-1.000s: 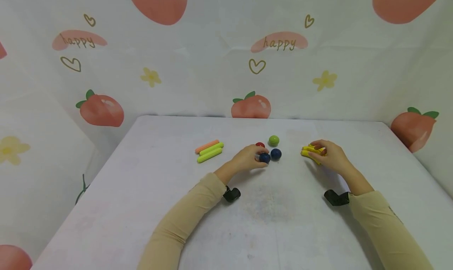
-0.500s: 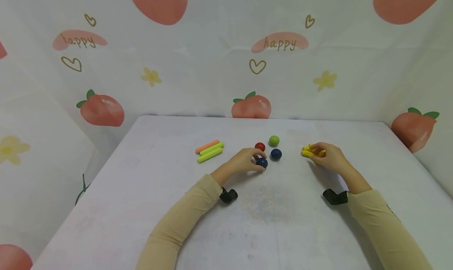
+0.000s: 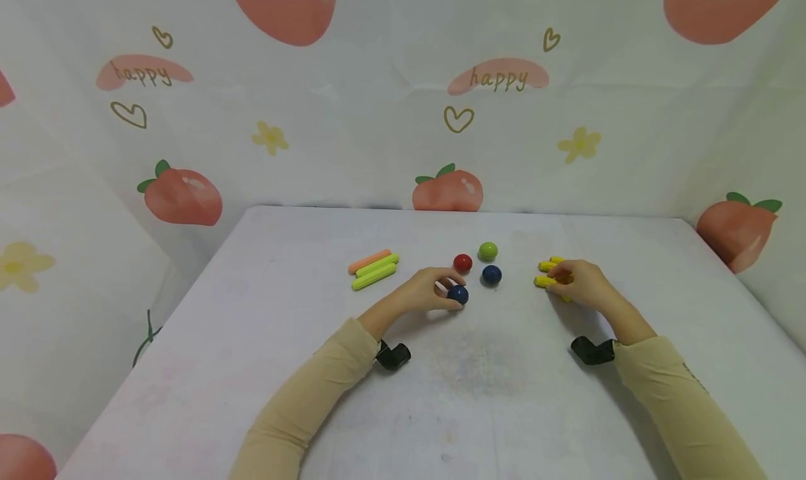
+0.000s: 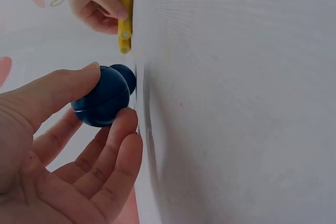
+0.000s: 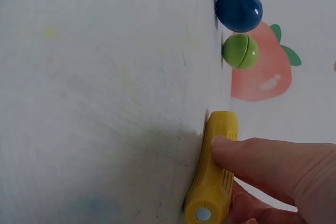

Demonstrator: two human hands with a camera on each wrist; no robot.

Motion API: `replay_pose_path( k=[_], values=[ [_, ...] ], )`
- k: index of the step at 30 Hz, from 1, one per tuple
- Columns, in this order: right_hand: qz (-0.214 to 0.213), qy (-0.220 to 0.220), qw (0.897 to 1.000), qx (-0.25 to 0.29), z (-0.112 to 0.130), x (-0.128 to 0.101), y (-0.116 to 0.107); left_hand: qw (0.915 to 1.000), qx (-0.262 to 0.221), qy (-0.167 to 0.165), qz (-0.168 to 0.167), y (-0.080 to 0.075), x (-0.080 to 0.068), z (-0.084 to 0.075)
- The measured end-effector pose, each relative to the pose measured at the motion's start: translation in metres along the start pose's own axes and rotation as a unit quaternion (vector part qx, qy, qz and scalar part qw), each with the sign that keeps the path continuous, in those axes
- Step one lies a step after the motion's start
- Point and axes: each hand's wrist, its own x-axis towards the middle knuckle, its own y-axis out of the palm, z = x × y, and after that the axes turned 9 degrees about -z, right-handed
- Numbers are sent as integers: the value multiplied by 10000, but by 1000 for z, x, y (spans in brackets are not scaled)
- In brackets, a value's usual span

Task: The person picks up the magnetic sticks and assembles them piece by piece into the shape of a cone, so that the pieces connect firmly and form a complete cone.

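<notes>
While "happy" reads on the backdrop (image 3: 497, 78), left fingers (image 4: 63, 90) pinch a blue ball (image 4: 102, 103), right fingers (image 5: 252, 153) seemingly grip a yellow stick (image 5: 212, 182).

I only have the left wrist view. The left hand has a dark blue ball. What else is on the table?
Observer: Near the left hand and its blue ball there's a second blue ball, a red ball and a green ball.
Operator: Any sticks besides the yellow one I see?
Observer: Yes, an orange stick and two green sticks lie together to the left of the balls.
Operator: Right hand holding just one?
Observer: The right hand rests on a small bunch of yellow sticks; the count is unclear.
</notes>
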Motion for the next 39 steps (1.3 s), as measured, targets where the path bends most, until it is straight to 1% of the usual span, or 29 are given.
replay_pose_path(
  k=[5, 9, 12, 18, 24, 27, 30, 34, 39],
  values=[
    [116, -56, 9999, 66, 4, -3, 2, 9996, -247, -164, 11, -2, -7, 2],
    [250, -45, 9993, 272, 14, -5, 4, 9992, -344, -215, 0, -4, -11, 4],
    [309, -138, 9982, 501, 24, -6, 5, 9989, -405, -232, 15, -6, -14, 4],
    [543, -489, 9920, 1034, 39, -10, 9, 9983, -526, -254, 25, -9, -18, 5],
    [839, -568, 9877, 1191, 52, -12, 17, 9972, -661, -346, 103, -9, -22, 3],
    [1007, -609, 9844, 1305, 59, -13, 22, 9969, -705, -315, 131, -8, -25, 3],
    [1106, -768, 9806, 1423, 65, -14, 27, 9968, -739, -269, 156, -8, -26, 3],
    [1136, -988, 9768, 1522, 71, -15, 33, 9964, -795, -226, 204, -7, -28, 3],
    [1184, -1108, 9732, 1629, 78, -14, 39, 9958, -861, -181, 249, -5, -29, 4]
  ],
)
